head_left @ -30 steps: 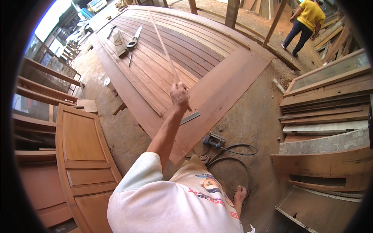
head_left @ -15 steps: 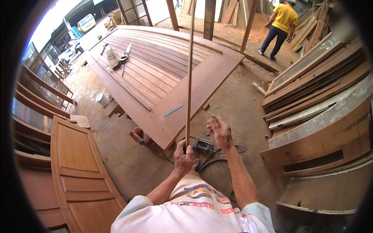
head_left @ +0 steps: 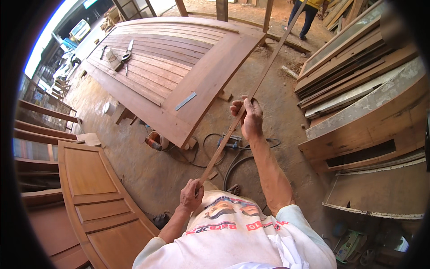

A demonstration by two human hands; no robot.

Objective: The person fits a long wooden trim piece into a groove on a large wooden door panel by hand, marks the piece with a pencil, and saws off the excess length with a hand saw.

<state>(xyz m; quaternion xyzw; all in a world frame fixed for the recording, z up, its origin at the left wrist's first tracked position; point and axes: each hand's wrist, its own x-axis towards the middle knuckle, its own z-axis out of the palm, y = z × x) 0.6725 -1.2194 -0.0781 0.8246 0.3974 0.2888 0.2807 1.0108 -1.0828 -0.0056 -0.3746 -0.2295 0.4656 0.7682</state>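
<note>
A long thin wooden strip (head_left: 270,67) slants from my waist up toward the far right. My left hand (head_left: 191,195) is closed around its near end, low and in front of my shirt. Farther along, my right hand (head_left: 249,117) has its thumb and fingers around the strip. Beyond the strip, to the left, lies a large wooden door panel (head_left: 210,85) with slats inside a wide frame. On it rest a blue-grey metal ruler (head_left: 186,101), a handsaw (head_left: 128,51), a wooden block (head_left: 114,62) and a hammer (head_left: 103,52).
A blue power tool (head_left: 230,142) with looped cables lies on the floor below the panel's corner, near a bucket (head_left: 156,138) holding an orange tool. A panelled door (head_left: 96,179) leans at left. Stacked boards (head_left: 358,85) line the right. A person (head_left: 306,18) stands far right.
The strip has swung from upright to slanting rightward. My right hand, open and off it before, now grips it. My left hand has shifted left and lower. The view has turned.
</note>
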